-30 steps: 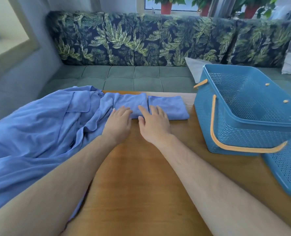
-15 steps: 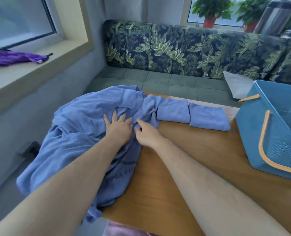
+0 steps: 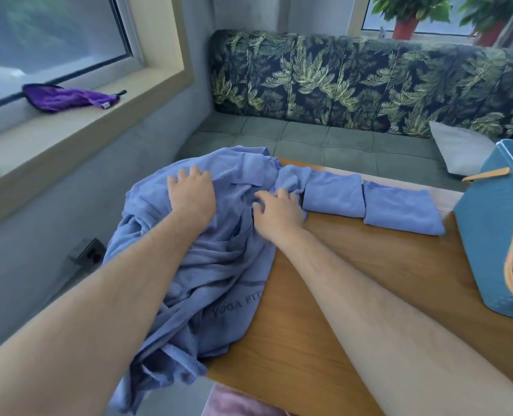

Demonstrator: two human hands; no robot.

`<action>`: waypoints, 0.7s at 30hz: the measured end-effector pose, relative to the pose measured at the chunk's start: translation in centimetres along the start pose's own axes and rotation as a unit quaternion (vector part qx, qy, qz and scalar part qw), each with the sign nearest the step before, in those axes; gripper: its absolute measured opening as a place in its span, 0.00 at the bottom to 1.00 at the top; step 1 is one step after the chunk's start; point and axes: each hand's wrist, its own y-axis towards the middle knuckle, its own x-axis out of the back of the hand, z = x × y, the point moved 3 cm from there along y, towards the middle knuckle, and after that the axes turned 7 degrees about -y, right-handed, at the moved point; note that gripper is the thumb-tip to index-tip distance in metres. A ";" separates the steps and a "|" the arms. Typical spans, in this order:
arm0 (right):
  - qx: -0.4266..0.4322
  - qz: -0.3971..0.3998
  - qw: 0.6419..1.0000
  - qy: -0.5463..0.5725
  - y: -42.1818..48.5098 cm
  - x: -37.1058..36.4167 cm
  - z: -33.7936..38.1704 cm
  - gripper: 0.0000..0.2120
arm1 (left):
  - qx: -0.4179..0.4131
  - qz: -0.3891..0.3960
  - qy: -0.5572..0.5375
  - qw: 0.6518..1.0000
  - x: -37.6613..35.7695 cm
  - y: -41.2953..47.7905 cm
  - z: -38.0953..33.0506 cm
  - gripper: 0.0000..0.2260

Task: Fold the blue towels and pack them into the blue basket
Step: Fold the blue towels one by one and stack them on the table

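On the table (image 3: 429, 265), left grip (image 3: 190, 195) and right grip (image 3: 279, 211) (both curled) clutch the towel (image 3: 219, 265).

"YOGA FIT", cut off by a fold, on the unfolded blue towel (image 3: 219, 295)

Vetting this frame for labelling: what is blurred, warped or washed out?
Head view: wide-angle lens bows the window sill and sofa back; right hand fingers slightly motion-smeared; daylight soft, no harsh glare on the table; basket cropped at the right edge.
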 end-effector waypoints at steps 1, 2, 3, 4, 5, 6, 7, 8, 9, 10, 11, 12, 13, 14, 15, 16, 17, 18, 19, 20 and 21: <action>0.014 -0.015 1.000 0.017 -0.1 0.2 0.6 0.15 | -0.011 -0.001 -0.001 1.000 0.3 0.0 0.2 0.11; 0.030 -0.023 0.998 0.043 -0.2 0.3 1.1 0.14 | -0.025 -0.009 -0.016 1.000 0.7 0.0 0.2 0.08; 0.041 -0.031 0.996 0.072 -0.3 0.5 1.5 0.14 | -0.040 -0.021 -0.040 0.998 1.1 -0.1 0.1 0.06; 0.044 -0.043 0.993 0.102 -0.5 0.9 1.8 0.13 | -0.050 -0.034 -0.076 0.995 1.7 -0.1 -0.1 0.04; 0.036 -0.048 0.988 0.144 -0.6 1.3 2.0 0.14 | -0.057 -0.049 -0.123 0.990 2.5 -0.3 -0.4 0.03; 0.017 -0.037 0.979 0.201 -0.6 1.6 2.1 0.16 | -0.062 -0.062 -0.176 0.981 3.3 -0.7 -0.8 0.03; -0.014 -0.002 0.961 0.275 -0.8 2.1 2.4 0.20 | -0.066 -0.066 -0.230 0.969 4.2 -1.2 -1.4 0.03; -0.050 0.040 0.928 0.367 -0.9 2.6 2.7 0.24 | -0.075 -0.066 -0.284 0.954 5.2 -1.9 -2.2 0.05; -0.087 0.076 0.881 0.458 -0.9 3.0 2.8 0.27 | -0.092 -0.060 -0.332 0.937 6.2 -2.8 -3.1 0.07; -0.114 0.093 0.829 0.540 -1.1 3.5 2.6 0.27 | -0.114 -0.045 -0.369 0.921 7.0 -3.8 -4.1 0.08; -0.129 0.078 0.794 0.589 -1.2 4.0 2.1 0.24 | -0.139 -0.021 -0.395 0.908 7.7 -4.8 -5.3 0.08; -0.129 0.048 0.781 0.608 -1.4 4.7 1.4 0.18 | -0.166 0.008 -0.414 0.895 8.2 -5.8 -6.3 0.07; -0.125 0.015 0.787 0.604 -1.6 5.6 0.6 0.13 | -0.184 0.035 -0.430 0.883 8.5 -6.5 -7.2 0.06; -0.117 -0.017 0.800 0.588 -2.0 6.4 -0.4 0.10 | -0.186 0.055 -0.451 0.871 8.7 -7.0 -7.6 0.05; -0.108 -0.043 0.820 0.561 -2.3 7.1 -1.5 0.08 | -0.180 0.058 -0.471 0.862 8.9 -7.4 -7.9 0.05; -0.100 -0.060 0.836 0.537 -2.8 7.8 -2.5 0.07 | -0.176 0.035 -0.478 0.860 9.0 -7.4 -7.9 0.05; -0.094 -0.068 0.848 0.518 -3.6 8.7 -3.4 0.08 | -0.178 -0.006 -0.466 0.867 9.2 -7.2 -8.0 0.05; -0.088 -0.072 0.855 0.506 -4.3 9.2 -4.4 0.11 | -0.178 -0.040 -0.432 0.883 9.3 -7.0 -8.2 0.06; -0.082 -0.076 0.858 0.502 -5.1 9.7 -5.5 0.12 | -0.170 -0.052 -0.388 0.904 9.2 -6.9 -8.5 0.11; -0.075 -0.082 0.859 0.500 -6.2 10.6 -6.4 0.11 | -0.149 -0.032 -0.346 0.926 9.0 -6.8 -8.8 0.18; -0.069 -0.089 0.860 0.497 -7.3 11.4 -7.5 0.08 | -0.120 0.011 -0.313 0.942 8.5 -6.7 -9.3 0.24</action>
